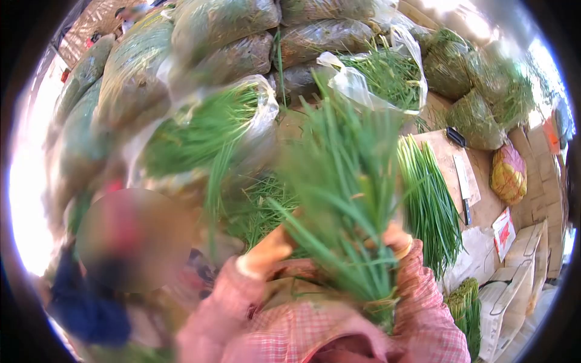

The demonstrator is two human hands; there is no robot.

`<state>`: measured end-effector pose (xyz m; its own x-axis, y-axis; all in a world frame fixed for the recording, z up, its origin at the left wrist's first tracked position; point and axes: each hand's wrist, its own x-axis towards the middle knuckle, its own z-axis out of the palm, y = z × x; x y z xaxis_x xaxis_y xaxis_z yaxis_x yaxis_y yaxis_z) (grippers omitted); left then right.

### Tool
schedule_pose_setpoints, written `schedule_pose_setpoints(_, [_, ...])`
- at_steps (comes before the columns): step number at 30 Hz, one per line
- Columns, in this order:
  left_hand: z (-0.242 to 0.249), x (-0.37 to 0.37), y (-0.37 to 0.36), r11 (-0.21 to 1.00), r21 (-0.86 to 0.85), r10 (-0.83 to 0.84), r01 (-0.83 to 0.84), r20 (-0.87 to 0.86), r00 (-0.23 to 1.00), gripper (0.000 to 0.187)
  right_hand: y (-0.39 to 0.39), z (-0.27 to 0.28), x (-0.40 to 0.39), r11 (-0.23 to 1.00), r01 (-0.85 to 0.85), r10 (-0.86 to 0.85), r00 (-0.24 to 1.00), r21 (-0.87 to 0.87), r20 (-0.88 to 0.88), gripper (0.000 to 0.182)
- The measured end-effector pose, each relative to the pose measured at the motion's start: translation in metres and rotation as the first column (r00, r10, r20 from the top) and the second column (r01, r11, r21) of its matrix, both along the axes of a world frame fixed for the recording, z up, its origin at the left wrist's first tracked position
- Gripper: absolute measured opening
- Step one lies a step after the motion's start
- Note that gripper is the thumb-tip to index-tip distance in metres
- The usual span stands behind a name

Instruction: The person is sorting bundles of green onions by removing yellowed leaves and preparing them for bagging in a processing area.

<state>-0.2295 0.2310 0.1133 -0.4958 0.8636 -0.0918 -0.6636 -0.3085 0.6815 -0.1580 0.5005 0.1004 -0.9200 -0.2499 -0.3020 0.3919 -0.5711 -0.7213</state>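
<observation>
A large bunch of chives (345, 169), blurred by motion, stands up in front of my chest with its leaves fanned out. My left hand (270, 249), in what looks like an orange-tan glove, is closed against its left side, with the fingers partly hidden behind the leaves. On the other side my right hand (394, 240) is closed around its edge. Just right of the bunch, a neat pile of chives (428, 202) lies with its pale ends away from me. A knife (463, 184) with a black handle rests on a board (445, 160) beside that pile.
Open plastic bags of chives (203, 130) (384, 75) stand ahead. Full sacks (227, 33) are stacked behind them. Another person (91, 302) sits close on my left. A black-handled object (455, 137), a yellow-red bundle (509, 172) and a wooden crate (514, 281) are at right.
</observation>
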Motion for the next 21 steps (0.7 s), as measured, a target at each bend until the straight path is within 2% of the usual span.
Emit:
schedule_pose_setpoints(1, [0.007, -0.005, 0.019, 0.993, -0.012, 0.12, -0.12, -0.015, 0.993, 0.086, 0.001, -0.021, -0.004, 0.984, -0.092, 0.105, 0.992, 0.154, -0.075, 0.067])
schedule_pose_setpoints(2, [0.014, -0.011, 0.028, 0.969, -0.028, 0.244, -0.244, -0.028, 0.969, 0.08, -0.01, -0.004, -0.013, 0.97, -0.201, 0.202, 0.979, 0.14, 0.007, 0.064])
schedule_pose_setpoints(3, [0.005, -0.02, 0.027, 0.95, -0.124, 0.294, -0.286, 0.052, 0.954, 0.068, -0.027, 0.014, -0.023, 0.943, -0.31, 0.302, 0.95, 0.117, 0.085, 0.062])
schedule_pose_setpoints(4, [-0.004, -0.031, 0.028, 0.962, -0.06, 0.274, -0.267, 0.194, 0.942, 0.064, -0.042, 0.013, -0.029, 0.918, -0.348, 0.335, 0.937, 0.191, 0.099, 0.058])
schedule_pose_setpoints(5, [-0.006, -0.041, 0.028, 0.967, 0.01, 0.238, -0.256, 0.328, 0.914, 0.06, -0.056, 0.009, -0.035, 0.903, -0.403, 0.4, 0.915, 0.152, 0.046, 0.056])
schedule_pose_setpoints(8, [0.005, -0.064, 0.016, 0.943, 0.163, 0.261, -0.291, 0.184, 0.948, 0.062, -0.083, -0.008, -0.044, 0.856, -0.509, 0.507, 0.861, 0.089, 0.046, 0.058])
schedule_pose_setpoints(10, [0.008, -0.066, 0.0, 0.924, 0.175, 0.313, -0.341, 0.167, 0.935, 0.065, -0.1, -0.014, -0.05, 0.8, -0.6, 0.596, 0.798, 0.02, 0.087, 0.059])
schedule_pose_setpoints(12, [0.006, -0.07, -0.024, 0.921, 0.156, 0.328, -0.358, 0.19, 0.925, 0.071, -0.111, -0.009, -0.057, 0.764, -0.64, 0.635, 0.768, 0.084, 0.086, 0.061])
schedule_pose_setpoints(13, [0.018, -0.062, -0.027, 0.895, 0.098, 0.406, -0.434, 0.219, 0.887, 0.072, -0.114, -0.006, -0.06, 0.742, -0.659, 0.654, 0.752, 0.119, 0.083, 0.061])
schedule_pose_setpoints(15, [0.009, -0.066, -0.041, 0.88, 0.168, 0.434, -0.444, 0.098, 0.896, 0.074, -0.12, -0.002, -0.066, 0.686, -0.725, 0.718, 0.688, 0.066, 0.101, 0.065])
schedule_pose_setpoints(16, [0.019, -0.064, -0.048, 0.877, 0.102, 0.47, -0.47, 0.025, 0.883, 0.065, -0.121, -0.002, -0.069, 0.65, -0.757, 0.749, 0.654, 0.071, 0.109, 0.066])
schedule_pose_setpoints(19, [0.068, -0.038, -0.066, 0.728, -0.037, 0.686, -0.685, 0.053, 0.726, 0.046, -0.138, 0.025, -0.079, 0.592, -0.806, 0.804, 0.592, 0.019, 0.059, 0.071])
schedule_pose_setpoints(20, [0.072, -0.038, -0.075, 0.729, 0.074, 0.684, -0.681, -0.035, 0.729, 0.028, -0.146, 0.032, -0.084, 0.579, -0.815, 0.816, 0.579, -0.012, 0.004, 0.072])
schedule_pose_setpoints(21, [0.086, -0.036, -0.082, 0.711, 0.09, 0.703, -0.698, -0.14, 0.698, 0.031, -0.153, 0.043, -0.087, 0.565, -0.824, 0.822, 0.567, -0.044, -0.052, 0.074])
